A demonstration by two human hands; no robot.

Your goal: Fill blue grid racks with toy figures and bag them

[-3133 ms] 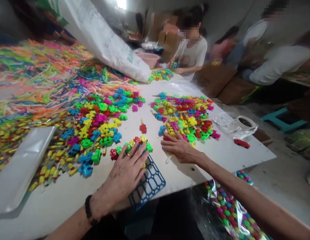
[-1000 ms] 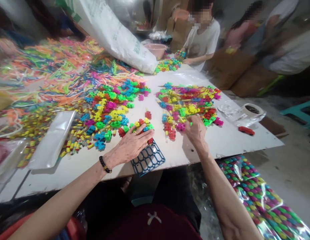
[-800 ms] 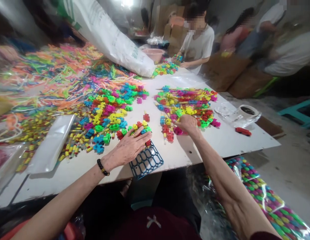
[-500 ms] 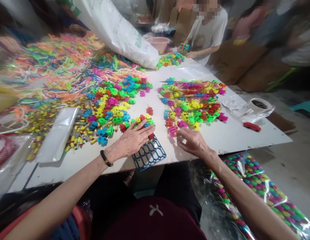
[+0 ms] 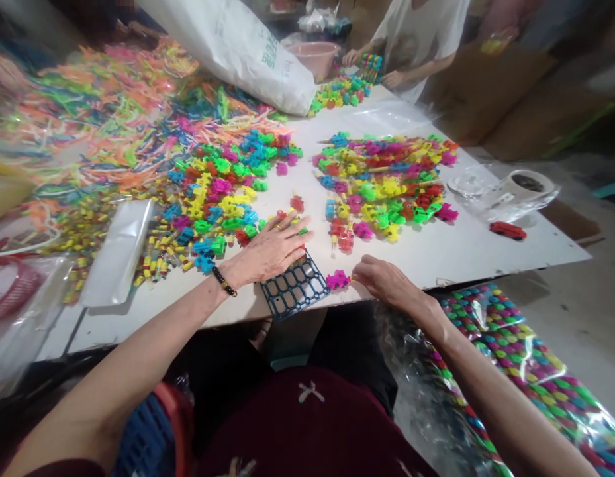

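Pinching magenta toy (image 5: 339, 279), hands (image 5: 386, 281) apart

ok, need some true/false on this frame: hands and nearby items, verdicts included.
1. The right hand holds a magenta toy. True.
2. Both wrists are bare. False: the left one wears a dark bracelet.
3. The left hand is spread over part of a dark blue grid. True.
4. The lone toy car at the table's right is blue. False: a red toy car lies there, near the white roll.
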